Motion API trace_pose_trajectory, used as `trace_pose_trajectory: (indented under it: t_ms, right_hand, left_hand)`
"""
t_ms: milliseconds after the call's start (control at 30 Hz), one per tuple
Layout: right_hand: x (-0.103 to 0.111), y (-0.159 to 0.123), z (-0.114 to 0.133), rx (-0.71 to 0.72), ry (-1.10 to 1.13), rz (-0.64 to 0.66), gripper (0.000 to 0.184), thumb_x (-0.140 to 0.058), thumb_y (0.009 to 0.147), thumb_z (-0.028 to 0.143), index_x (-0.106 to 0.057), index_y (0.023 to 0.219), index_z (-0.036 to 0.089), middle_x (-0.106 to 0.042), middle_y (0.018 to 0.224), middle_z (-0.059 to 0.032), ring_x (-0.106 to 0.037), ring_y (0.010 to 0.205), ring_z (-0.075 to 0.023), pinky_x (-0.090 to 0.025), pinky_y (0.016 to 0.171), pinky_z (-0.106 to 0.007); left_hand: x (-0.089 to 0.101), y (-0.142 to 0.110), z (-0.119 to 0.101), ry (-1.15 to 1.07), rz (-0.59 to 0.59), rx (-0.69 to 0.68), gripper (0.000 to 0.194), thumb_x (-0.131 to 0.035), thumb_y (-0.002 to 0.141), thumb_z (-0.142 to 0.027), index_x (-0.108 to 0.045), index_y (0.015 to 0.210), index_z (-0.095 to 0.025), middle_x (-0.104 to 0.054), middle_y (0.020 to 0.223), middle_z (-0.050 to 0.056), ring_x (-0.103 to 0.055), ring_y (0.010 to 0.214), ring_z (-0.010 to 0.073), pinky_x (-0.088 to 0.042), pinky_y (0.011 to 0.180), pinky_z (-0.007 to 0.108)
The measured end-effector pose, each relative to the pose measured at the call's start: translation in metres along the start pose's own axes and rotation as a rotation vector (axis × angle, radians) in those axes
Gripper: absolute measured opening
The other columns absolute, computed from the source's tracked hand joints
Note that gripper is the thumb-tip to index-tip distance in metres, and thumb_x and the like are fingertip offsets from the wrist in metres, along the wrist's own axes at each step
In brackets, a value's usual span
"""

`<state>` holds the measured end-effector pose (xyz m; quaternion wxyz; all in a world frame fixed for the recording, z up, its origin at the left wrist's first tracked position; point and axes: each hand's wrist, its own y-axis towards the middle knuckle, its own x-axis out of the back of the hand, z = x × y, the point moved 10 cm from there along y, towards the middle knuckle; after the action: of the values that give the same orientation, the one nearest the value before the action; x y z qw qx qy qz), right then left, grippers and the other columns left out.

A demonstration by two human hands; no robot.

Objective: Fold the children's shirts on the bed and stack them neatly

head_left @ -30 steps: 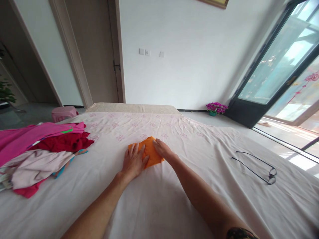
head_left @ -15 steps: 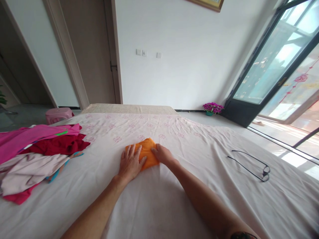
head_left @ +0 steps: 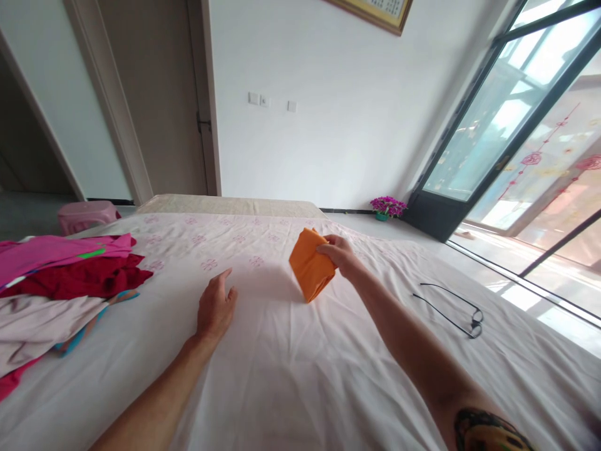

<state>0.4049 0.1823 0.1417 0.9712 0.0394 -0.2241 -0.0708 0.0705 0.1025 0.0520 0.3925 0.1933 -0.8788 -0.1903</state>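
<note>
A folded orange cloth hangs tilted just above the bed, gripped at its upper right edge by my right hand. Thumb and fingers pinch it, and the folded layers show along its lower right side. My left hand is off to the left, apart from the cloth, with thumb and fingers spread and nothing in it. Under both hands lies a pale sheet with pink flower prints towards its far end.
At the left lies a heap of clothes in pink, red and pale tones. Black-framed glasses rest on the sheet at the right. Beyond the bed are a pink stool, a pot of purple flowers and a glass door.
My right hand has lifted the folded orange cloth off the sheet and carried it rightward and away from me. My left hand has let go of it and moved left.
</note>
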Motion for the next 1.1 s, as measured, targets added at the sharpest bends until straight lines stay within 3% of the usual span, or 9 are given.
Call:
trace_pose_trajectory:
  t_ms: [100, 167, 267, 433, 533, 667, 833, 967, 1100]
  right_hand:
    - [0.057, 0.034, 0.024, 0.111, -0.541, -0.252, 0.036, -0.065, 0.073, 0.025, -0.066, 0.108, 0.02, -0.07, 0.088, -0.0056, -0.064, 0.081, -0.0229, -0.044, 0.068, -0.029]
    - [0.064, 0.05, 0.029, 0.148, -0.781, -0.329, 0.039, -0.063, 0.077, 0.023, -0.063, 0.116, 0.021, -0.07, 0.098, -0.0084, -0.063, 0.089, -0.0251, -0.041, 0.073, -0.031]
    - [0.034, 0.065, 0.006, 0.141, -0.92, -0.276, 0.039, -0.059, 0.083, 0.022, -0.06, 0.122, 0.02, -0.067, 0.113, -0.0125, -0.062, 0.095, -0.025, -0.04, 0.076, -0.031]
    - [-0.036, 0.067, -0.066, 0.031, -0.777, 0.099, 0.036, -0.063, 0.083, 0.034, -0.067, 0.116, 0.022, -0.07, 0.105, -0.0065, -0.062, 0.092, -0.0218, -0.041, 0.072, -0.028]
    - [-0.02, 0.071, -0.072, 0.028, -0.677, -0.013, 0.035, -0.047, 0.091, 0.028, -0.068, 0.118, 0.021, -0.071, 0.105, -0.0063, -0.063, 0.092, -0.0207, -0.043, 0.074, -0.028]
    - [0.004, 0.078, -0.057, 0.113, -0.708, -0.122, 0.041, -0.039, 0.095, 0.025, -0.063, 0.127, 0.024, -0.063, 0.13, -0.0068, -0.058, 0.113, -0.0229, -0.043, 0.088, -0.032]
    - [-0.03, 0.069, -0.055, 0.268, -0.814, 0.059, 0.046, -0.05, 0.093, 0.033, -0.056, 0.136, 0.021, -0.055, 0.139, -0.0093, -0.047, 0.128, -0.0262, -0.037, 0.1, -0.034]
    - [-0.044, 0.063, -0.06, 0.276, -0.91, 0.031, 0.044, -0.06, 0.087, 0.038, -0.061, 0.128, 0.023, -0.059, 0.131, -0.012, -0.049, 0.121, -0.0301, -0.04, 0.092, -0.036]
    - [-0.045, 0.068, -0.07, 0.206, -0.915, 0.092, 0.033, -0.056, 0.087, 0.024, -0.067, 0.118, 0.02, -0.065, 0.119, -0.0122, -0.058, 0.108, -0.0274, -0.042, 0.078, -0.03]
  left_hand:
    - [-0.006, 0.0, -0.004, 0.007, 0.04, -0.006, 0.045, -0.045, 0.087, -0.021, -0.053, 0.131, -0.016, -0.06, 0.131, 0.015, -0.056, 0.125, 0.0269, -0.044, 0.107, 0.046]
    - [-0.011, 0.0, -0.007, 0.009, 0.064, -0.026, 0.043, -0.044, 0.087, -0.019, -0.056, 0.128, -0.015, -0.061, 0.13, 0.014, -0.057, 0.123, 0.0261, -0.044, 0.107, 0.046]
    - [-0.016, 0.001, -0.007, 0.009, 0.099, -0.039, 0.039, -0.044, 0.086, -0.018, -0.06, 0.122, -0.017, -0.065, 0.126, 0.012, -0.06, 0.119, 0.024, -0.045, 0.106, 0.043]
    - [-0.021, 0.001, -0.003, 0.023, 0.154, -0.032, 0.036, -0.046, 0.084, -0.016, -0.064, 0.115, -0.018, -0.069, 0.119, 0.01, -0.063, 0.114, 0.0223, -0.047, 0.103, 0.04]
    - [-0.022, 0.001, -0.004, 0.004, 0.17, -0.028, 0.035, -0.046, 0.085, -0.016, -0.064, 0.114, -0.018, -0.069, 0.119, 0.01, -0.063, 0.113, 0.0219, -0.046, 0.102, 0.039]
    - [-0.024, 0.002, -0.008, -0.012, 0.19, -0.031, 0.033, -0.045, 0.085, -0.016, -0.065, 0.11, -0.019, -0.07, 0.118, 0.008, -0.063, 0.113, 0.0203, -0.046, 0.102, 0.038]
    - [-0.025, 0.002, -0.011, -0.022, 0.209, -0.044, 0.032, -0.046, 0.083, -0.015, -0.068, 0.106, -0.02, -0.071, 0.115, 0.007, -0.064, 0.111, 0.0208, -0.047, 0.101, 0.039]
    - [-0.025, 0.002, -0.013, -0.026, 0.211, -0.059, 0.031, -0.046, 0.083, -0.014, -0.069, 0.102, -0.021, -0.072, 0.112, 0.006, -0.064, 0.109, 0.0201, -0.047, 0.1, 0.038]
    - [-0.027, 0.001, -0.013, -0.022, 0.233, -0.066, 0.031, -0.045, 0.083, -0.014, -0.068, 0.102, -0.021, -0.072, 0.112, 0.006, -0.064, 0.108, 0.0201, -0.047, 0.1, 0.038]
